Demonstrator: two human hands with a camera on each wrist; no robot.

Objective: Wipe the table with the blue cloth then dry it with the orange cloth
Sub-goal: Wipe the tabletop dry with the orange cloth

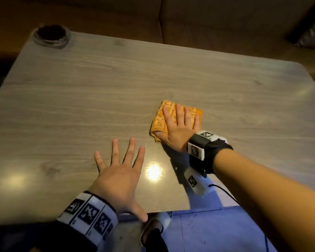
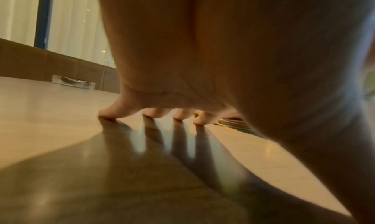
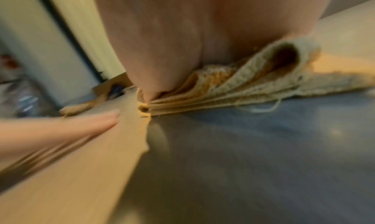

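Orange cloth [image 1: 173, 117] pressed flat on the table [image 1: 80, 88] under the right hand [image 1: 176, 128].

The folded cloth is held down right of the table's centre by straight, close-set fingers [image 1: 179, 113]. The left hand [image 1: 118, 179] is spread wide, its fingertips [image 2: 107, 115] set on the bare tabletop near the front edge, just beside the cloth. A glass ashtray [image 1: 51, 36] is seen at the far left corner.

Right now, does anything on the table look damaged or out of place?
Only one small thing: a loose thread trails from the edge of the folded orange cloth under the right hand. The table shows no spill.
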